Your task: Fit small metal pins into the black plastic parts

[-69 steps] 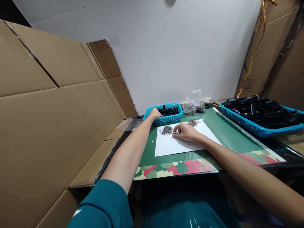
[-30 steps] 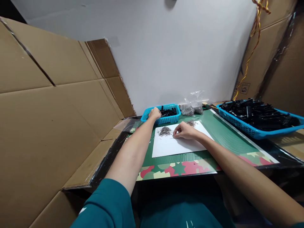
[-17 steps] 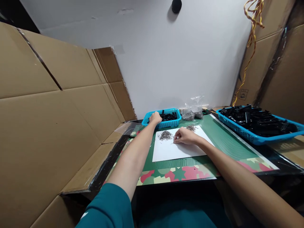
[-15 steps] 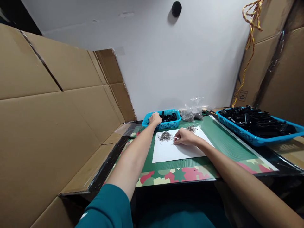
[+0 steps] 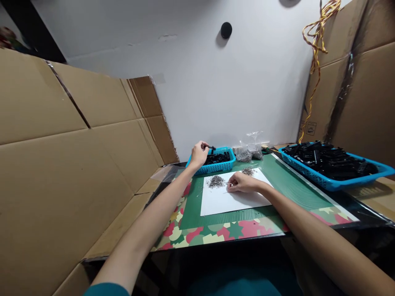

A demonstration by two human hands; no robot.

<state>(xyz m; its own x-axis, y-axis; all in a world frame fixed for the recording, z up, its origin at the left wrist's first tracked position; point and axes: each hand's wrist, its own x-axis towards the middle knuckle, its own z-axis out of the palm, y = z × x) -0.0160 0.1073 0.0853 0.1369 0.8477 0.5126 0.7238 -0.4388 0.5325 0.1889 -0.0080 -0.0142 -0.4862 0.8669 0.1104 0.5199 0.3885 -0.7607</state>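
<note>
My left hand [image 5: 199,153] is closed on a small black plastic part [image 5: 211,147], raised above the smaller blue basket [image 5: 219,167]. More black parts [image 5: 218,158] lie in that basket. Over the white sheet [image 5: 216,207], my right hand [image 5: 240,182] pinches a thin, pale metal piece [image 5: 228,183], too small to identify. Just left of its fingertips is a pile of tiny metal pieces [image 5: 216,181]. Behind the right hand, a second pile of metal pieces [image 5: 247,171] rests near the sheet's far edge.
A larger blue basket [image 5: 331,185] heaped with black parts stands at the right. Clear plastic bags [image 5: 251,153] of small metal pieces sit by the wall. Cardboard panels [image 5: 108,160] flank the green mat [image 5: 296,185]. Twisted yellow wire [image 5: 314,74] hangs at the right.
My left hand has risen out of the smaller basket with a black plastic part in its fingers. My right hand stays by the metal pile, still pinching. The camera view has shifted slightly.
</note>
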